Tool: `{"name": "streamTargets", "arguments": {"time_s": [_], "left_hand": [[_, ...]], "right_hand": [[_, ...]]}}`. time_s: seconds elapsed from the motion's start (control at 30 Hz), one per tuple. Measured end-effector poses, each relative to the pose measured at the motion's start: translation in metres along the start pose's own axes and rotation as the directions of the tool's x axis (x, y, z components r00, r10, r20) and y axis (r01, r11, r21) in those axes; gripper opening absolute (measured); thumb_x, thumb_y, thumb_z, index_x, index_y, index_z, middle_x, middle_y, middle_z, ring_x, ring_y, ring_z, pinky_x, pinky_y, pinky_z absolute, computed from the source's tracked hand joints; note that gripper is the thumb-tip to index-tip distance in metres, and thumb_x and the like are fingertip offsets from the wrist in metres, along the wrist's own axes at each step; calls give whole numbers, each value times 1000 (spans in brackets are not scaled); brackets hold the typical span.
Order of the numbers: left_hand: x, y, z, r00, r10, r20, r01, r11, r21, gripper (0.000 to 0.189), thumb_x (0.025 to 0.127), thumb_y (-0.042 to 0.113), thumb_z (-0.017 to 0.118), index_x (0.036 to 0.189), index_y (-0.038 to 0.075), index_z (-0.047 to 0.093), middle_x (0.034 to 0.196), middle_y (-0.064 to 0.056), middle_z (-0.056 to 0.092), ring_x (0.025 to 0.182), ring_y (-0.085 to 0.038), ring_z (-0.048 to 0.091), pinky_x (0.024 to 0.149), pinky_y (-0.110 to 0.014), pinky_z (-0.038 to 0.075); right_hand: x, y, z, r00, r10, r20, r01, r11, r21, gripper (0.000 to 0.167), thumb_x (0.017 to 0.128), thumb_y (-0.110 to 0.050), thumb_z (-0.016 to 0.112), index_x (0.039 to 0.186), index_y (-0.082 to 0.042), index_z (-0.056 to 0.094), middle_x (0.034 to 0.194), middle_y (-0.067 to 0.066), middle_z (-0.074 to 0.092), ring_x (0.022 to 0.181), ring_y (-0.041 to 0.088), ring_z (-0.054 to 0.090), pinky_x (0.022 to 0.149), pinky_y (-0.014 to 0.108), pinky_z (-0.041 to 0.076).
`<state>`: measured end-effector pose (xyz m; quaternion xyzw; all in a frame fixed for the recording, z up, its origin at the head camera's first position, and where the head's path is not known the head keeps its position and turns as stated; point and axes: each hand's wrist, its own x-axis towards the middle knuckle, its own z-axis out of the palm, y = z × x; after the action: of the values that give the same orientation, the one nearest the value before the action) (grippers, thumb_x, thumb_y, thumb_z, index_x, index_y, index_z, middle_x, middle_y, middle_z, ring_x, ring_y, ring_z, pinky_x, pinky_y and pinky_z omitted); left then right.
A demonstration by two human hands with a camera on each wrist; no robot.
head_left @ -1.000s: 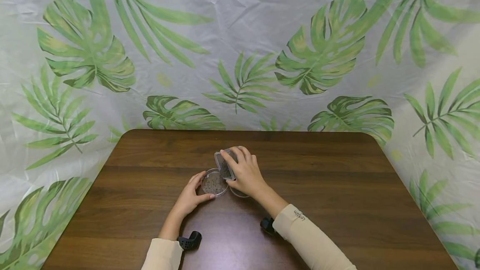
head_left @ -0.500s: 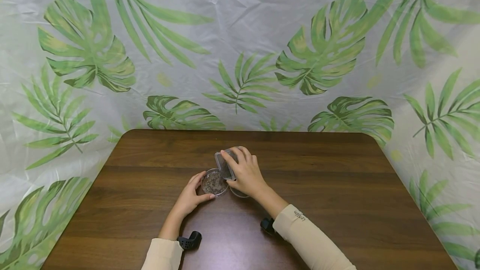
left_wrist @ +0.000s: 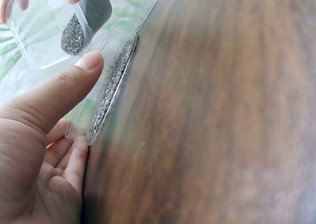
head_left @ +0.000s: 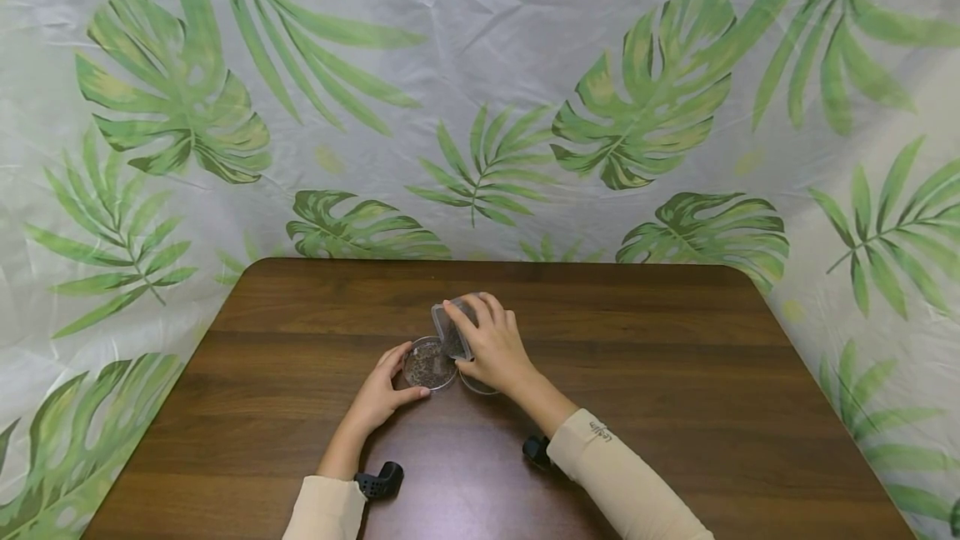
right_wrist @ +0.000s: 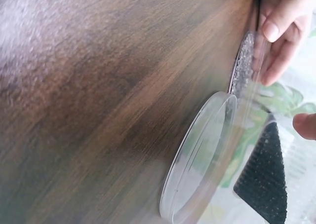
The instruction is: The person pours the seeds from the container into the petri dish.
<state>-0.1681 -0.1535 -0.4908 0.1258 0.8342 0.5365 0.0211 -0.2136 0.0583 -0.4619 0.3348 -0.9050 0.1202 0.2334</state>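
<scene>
My left hand [head_left: 381, 390] holds a round clear petri dish [head_left: 429, 367] by its side, thumb at the near rim and fingers round the far left. A layer of grey granules [left_wrist: 112, 83] covers the dish's bottom. Above its right edge, my right hand [head_left: 491, 347] grips a clear plastic tub [head_left: 452, 330], tilted toward the dish. More granules [left_wrist: 74, 36] lie heaped at the tub's lowered corner in the left wrist view. Partly hidden under the right hand, a second clear round dish or lid [right_wrist: 190, 169] rests on the table, holding no granules.
The dark wooden table [head_left: 637, 390] has rounded far corners. Behind it hangs a pale curtain [head_left: 480, 90] printed with green leaves. Black wrist cameras sit below both hands, the left one [head_left: 381, 482] close over the tabletop.
Granules in the left dish look darker and patchier than a second ago. The tilted tub has shifted very slightly to the right. The left hand stays in place.
</scene>
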Motion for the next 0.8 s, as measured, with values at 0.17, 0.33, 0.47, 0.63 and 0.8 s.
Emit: {"name": "streamTargets", "arguments": {"time_s": [0.17, 0.33, 0.47, 0.63, 0.8], "left_hand": [[0, -1, -1, 1000, -6, 7, 6, 1000, 0, 77, 71, 4, 75, 133, -12, 31, 132, -30, 32, 120, -44, 34, 99, -48, 30], [0, 0, -1, 1000, -14, 7, 14, 1000, -4, 78, 71, 4, 75, 133, -12, 31, 132, -29, 31, 119, -44, 34, 98, -49, 30], [0, 0, 0, 1000, -13, 3, 13, 1000, -3, 78, 71, 4, 75, 133, -12, 31, 132, -30, 32, 119, -44, 35, 98, -49, 30], [0, 0, 0, 1000, -7, -5, 7, 1000, 7, 77, 71, 4, 75, 132, -12, 32, 132, -30, 32, 119, -45, 35, 98, -48, 31], [0, -1, 1, 1000, 1, -13, -1, 1000, 15, 76, 70, 3, 75, 132, -13, 33, 131, -30, 33, 117, -45, 36, 98, -48, 31]], "right_hand": [[0, 1, 0, 1000, 2, -5, -2, 1000, 6, 96, 59, -36, 83, 139, -18, 32, 130, 11, 33, 120, 32, 28, 74, 40, 36], [0, 2, 0, 1000, 10, -13, -10, 1000, 10, 97, 58, -36, 83, 139, -18, 32, 129, 11, 34, 119, 33, 29, 74, 40, 37], [-1, 2, 0, 999, 38, -18, -37, 999, 32, 98, 57, -34, 84, 139, -17, 33, 130, 12, 35, 119, 33, 29, 76, 42, 37], [-3, 4, 1, 991, 134, 7, -135, 987, 87, 102, 56, -35, 85, 140, -18, 31, 130, 13, 34, 120, 33, 28, 81, 45, 37], [-6, 8, 3, 974, 228, 10, -226, 959, 170, 102, 55, -35, 85, 139, -18, 32, 129, 14, 36, 120, 35, 28, 84, 50, 37]]}}
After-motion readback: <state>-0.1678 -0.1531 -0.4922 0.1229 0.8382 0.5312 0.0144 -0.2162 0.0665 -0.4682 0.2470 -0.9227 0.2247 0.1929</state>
